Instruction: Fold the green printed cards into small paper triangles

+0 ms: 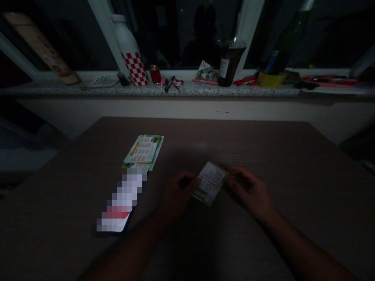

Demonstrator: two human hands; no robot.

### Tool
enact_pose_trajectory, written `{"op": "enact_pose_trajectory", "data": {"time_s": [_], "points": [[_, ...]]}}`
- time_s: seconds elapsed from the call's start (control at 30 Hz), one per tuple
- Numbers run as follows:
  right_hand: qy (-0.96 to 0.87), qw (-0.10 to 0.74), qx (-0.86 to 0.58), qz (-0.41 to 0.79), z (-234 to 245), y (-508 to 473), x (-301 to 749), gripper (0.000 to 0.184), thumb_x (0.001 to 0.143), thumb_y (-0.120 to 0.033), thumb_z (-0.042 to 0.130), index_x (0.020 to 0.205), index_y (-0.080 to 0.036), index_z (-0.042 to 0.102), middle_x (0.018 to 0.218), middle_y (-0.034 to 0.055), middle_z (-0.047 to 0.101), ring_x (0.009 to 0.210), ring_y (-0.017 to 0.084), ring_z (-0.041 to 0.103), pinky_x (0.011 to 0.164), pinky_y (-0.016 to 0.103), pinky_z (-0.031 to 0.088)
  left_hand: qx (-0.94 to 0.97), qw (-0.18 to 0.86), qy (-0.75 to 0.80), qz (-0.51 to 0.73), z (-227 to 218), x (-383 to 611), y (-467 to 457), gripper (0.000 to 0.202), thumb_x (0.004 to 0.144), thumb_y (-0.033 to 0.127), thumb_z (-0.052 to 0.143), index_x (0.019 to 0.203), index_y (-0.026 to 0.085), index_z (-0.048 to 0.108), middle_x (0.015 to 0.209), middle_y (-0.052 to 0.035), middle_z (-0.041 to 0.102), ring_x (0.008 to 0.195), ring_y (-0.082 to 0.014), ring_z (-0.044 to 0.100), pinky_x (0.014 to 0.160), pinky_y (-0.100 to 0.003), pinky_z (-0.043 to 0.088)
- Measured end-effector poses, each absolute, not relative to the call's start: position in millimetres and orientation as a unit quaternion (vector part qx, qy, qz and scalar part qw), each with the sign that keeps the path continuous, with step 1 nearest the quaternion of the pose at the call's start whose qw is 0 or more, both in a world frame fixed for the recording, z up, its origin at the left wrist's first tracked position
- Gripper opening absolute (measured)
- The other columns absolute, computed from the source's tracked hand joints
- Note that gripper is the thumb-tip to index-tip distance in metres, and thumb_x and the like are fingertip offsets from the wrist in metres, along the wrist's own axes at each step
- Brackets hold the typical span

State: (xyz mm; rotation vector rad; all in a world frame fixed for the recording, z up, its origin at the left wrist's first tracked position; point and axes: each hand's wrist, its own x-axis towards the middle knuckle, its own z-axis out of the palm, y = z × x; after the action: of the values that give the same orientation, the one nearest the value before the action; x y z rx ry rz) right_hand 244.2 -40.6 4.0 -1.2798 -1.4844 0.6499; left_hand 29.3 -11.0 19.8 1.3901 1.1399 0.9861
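A small green and white printed card (209, 182) is held over a dark wooden table (263, 156), tilted. My left hand (177, 195) pinches its left edge, fingers curled. My right hand (249, 191) grips its right edge near the top corner. To the left lies a stack of printed cards (144, 152) with a calendar-like face, flat on the table. Just below that stack lies a long flat object (121, 205), blurred out, white with a red band. The room is very dim.
A stone window sill (88, 90) runs behind the table. On it stand a white bottle with red checks (130, 50), a dark cup (230, 62), a dark green bottle (285, 43), a small red object (154, 74), and scattered pens and small items.
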Motion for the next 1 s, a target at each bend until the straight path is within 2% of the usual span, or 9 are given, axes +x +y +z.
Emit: {"op": "enact_pose_trajectory", "data": {"time_s": [0.07,0.13,0.3,0.4,0.5,0.67,0.73,0.87,1.0], "points": [[-0.559,0.53,-0.488,0.411,3.0,-41.8,234.6,0.029,0.081,-0.034,0.066,0.107,-0.022,0.063,0.088,0.0054,0.074,0.078,0.019,0.07,0.071,0.032,0.056,0.493,0.586,0.483,0.426,17.5,33.3,-11.0,0.015,0.075,0.03,0.067,0.074,0.015,0.064,0.07,-0.0018,0.068,0.065,-0.0154,0.063,0.061,-0.027,0.05],[-0.492,0.54,-0.459,0.505,3.5,-42.1,226.4,0.028,0.078,-0.038,0.071,0.1,-0.021,0.067,0.089,0.0062,0.075,0.079,0.02,0.07,0.075,0.033,0.056,0.448,0.617,0.482,0.431,14.7,36.6,-11.3,0.015,0.073,0.029,0.07,0.074,0.015,0.065,0.071,-0.0017,0.068,0.065,-0.0154,0.063,0.062,-0.027,0.05],[-0.362,0.541,-0.442,0.617,1.9,-40.5,222.3,0.02,0.073,-0.034,0.077,0.084,-0.019,0.071,0.077,0.0033,0.075,0.065,0.015,0.068,0.066,0.026,0.054,0.419,0.662,0.45,0.429,7.9,36.0,-11.4,0.014,0.074,0.028,0.068,0.074,0.015,0.067,0.068,0.0001,0.067,0.063,-0.0137,0.062,0.062,-0.025,0.049],[-0.313,0.552,-0.42,0.649,0.6,-40.3,225.7,0.016,0.072,-0.029,0.079,0.078,-0.017,0.071,0.067,0.0007,0.072,0.054,0.01,0.062,0.054,0.02,0.05,0.441,0.662,0.421,0.437,7.2,30.1,-9.6,0.011,0.077,0.021,0.063,0.086,0.016,0.069,0.079,-0.0012,0.07,0.075,-0.0149,0.065,0.069,-0.026,0.05],[-0.291,0.543,-0.416,0.669,2.4,-41.3,227.3,0.017,0.071,-0.028,0.079,0.077,-0.015,0.071,0.06,-0.0002,0.068,0.047,0.008,0.058,0.049,0.019,0.049,0.493,0.659,0.375,0.427,9.0,24.7,-8.5,0.029,0.075,0.015,0.067,0.103,0.021,0.064,0.095,-0.002,0.071,0.09,-0.0171,0.065,0.079,-0.028,0.051],[-0.294,0.521,-0.417,0.684,3.3,-43.0,226.3,0.019,0.071,-0.028,0.079,0.081,-0.014,0.072,0.061,0.0,0.067,0.044,0.007,0.056,0.043,0.017,0.046,0.577,0.654,0.3,0.387,8.8,20.3,-10.2,0.043,0.074,0.017,0.074,0.114,0.024,0.058,0.107,-0.0056,0.067,0.099,-0.0216,0.064,0.085,-0.034,0.051],[-0.298,0.514,-0.418,0.688,1.9,-43.5,225.7,0.019,0.071,-0.029,0.079,0.082,-0.015,0.071,0.062,0.0,0.067,0.045,0.007,0.056,0.043,0.017,0.046,0.596,0.651,0.277,0.381,7.9,19.4,-10.8,0.045,0.073,0.018,0.076,0.114,0.024,0.058,0.114,-0.0071,0.063,0.102,-0.0233,0.062,0.086,-0.036,0.05],[-0.313,0.506,-0.431,0.679,-1.2,-44.5,224.0,0.02,0.071,-0.03,0.079,0.08,-0.015,0.071,0.056,-0.0022,0.063,0.043,0.005,0.052,0.042,0.015,0.044,0.592,0.65,0.255,0.403,8.3,19.5,-10.9,0.032,0.071,0.018,0.078,0.098,0.021,0.063,0.126,-0.007,0.055,0.105,-0.0237,0.06,0.085,-0.034,0.05],[-0.336,0.5,-0.439,0.667,-3.9,-45.6,222.7,0.021,0.071,-0.031,0.079,0.081,-0.014,0.07,0.054,-0.0036,0.06,0.039,0.003,0.048,0.038,0.013,0.041,0.588,0.629,0.274,0.429,8.4,22.0,-11.5,0.017,0.073,0.018,0.076,0.084,0.018,0.063,0.113,-0.0058,0.061,0.102,-0.0214,0.061,0.085,-0.033,0.049]]}}
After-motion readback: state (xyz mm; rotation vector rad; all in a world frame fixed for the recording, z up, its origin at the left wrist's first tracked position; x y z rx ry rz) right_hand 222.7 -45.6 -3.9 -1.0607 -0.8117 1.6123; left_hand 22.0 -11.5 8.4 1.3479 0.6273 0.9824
